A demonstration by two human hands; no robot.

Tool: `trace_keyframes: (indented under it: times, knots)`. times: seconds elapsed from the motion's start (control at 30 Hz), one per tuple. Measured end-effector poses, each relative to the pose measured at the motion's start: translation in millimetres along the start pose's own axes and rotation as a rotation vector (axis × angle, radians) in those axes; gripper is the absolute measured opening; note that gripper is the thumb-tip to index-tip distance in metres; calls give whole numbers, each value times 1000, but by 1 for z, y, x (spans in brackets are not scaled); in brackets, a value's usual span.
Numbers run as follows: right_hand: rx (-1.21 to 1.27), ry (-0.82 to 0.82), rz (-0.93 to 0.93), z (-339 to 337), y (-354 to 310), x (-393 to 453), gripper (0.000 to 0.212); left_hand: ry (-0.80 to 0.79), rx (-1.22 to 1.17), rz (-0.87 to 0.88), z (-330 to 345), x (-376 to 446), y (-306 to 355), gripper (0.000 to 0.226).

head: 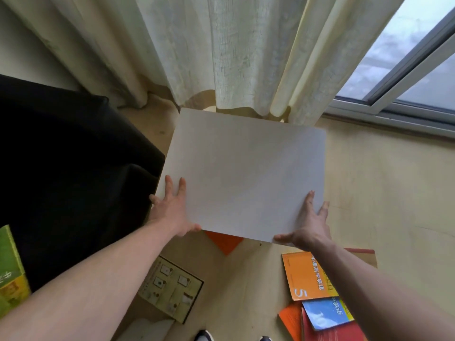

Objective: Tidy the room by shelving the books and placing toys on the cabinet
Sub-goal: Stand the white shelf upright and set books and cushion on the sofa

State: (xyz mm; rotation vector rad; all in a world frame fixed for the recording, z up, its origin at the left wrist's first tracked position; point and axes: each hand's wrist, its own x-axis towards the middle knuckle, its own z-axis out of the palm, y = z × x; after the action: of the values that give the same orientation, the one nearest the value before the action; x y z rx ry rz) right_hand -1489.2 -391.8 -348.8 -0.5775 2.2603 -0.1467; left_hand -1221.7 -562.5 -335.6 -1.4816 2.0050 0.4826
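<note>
A large plain white board point(243, 173) hangs flat above the floor in front of me, and I hold it by its two near corners. My left hand point(172, 210) holds the near left corner, fingers spread on the top face and thumb at the near edge. My right hand point(310, 225) holds the near right corner the same way. An orange book point(225, 242) lies on the floor, partly hidden under the board. Several books point(312, 276) lie in a loose pile at the lower right. A yellowish book with small pictures point(170, 289) lies near my left forearm.
A black sofa point(69, 173) fills the left side. A green and yellow book point(9, 271) lies at its near left edge. Pale curtains point(221, 52) hang ahead, just behind the board. A window point(418, 70) is at the upper right, with bare floor point(381, 188) below it.
</note>
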Motion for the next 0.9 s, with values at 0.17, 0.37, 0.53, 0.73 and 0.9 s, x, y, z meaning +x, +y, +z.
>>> trace_keyframes:
  times: [0.17, 0.37, 0.53, 0.73, 0.9]
  knots:
    - [-118, -5, -144, -14, -29, 18, 157, -1, 6, 16, -22, 35, -4, 137]
    - [-140, -17, -139, -26, -55, 40, 157, -6, 4, 20, -47, 66, -3, 140]
    - [-142, -20, -116, -32, -68, 54, 158, -11, 4, 29, -61, 82, 0, 140]
    - [-150, 0, -106, -37, -78, 65, 160, -4, 8, 40, -71, 98, 1, 140]
    - [-156, 9, -113, -38, -81, 69, 161, -4, 10, 44, -73, 105, -1, 140]
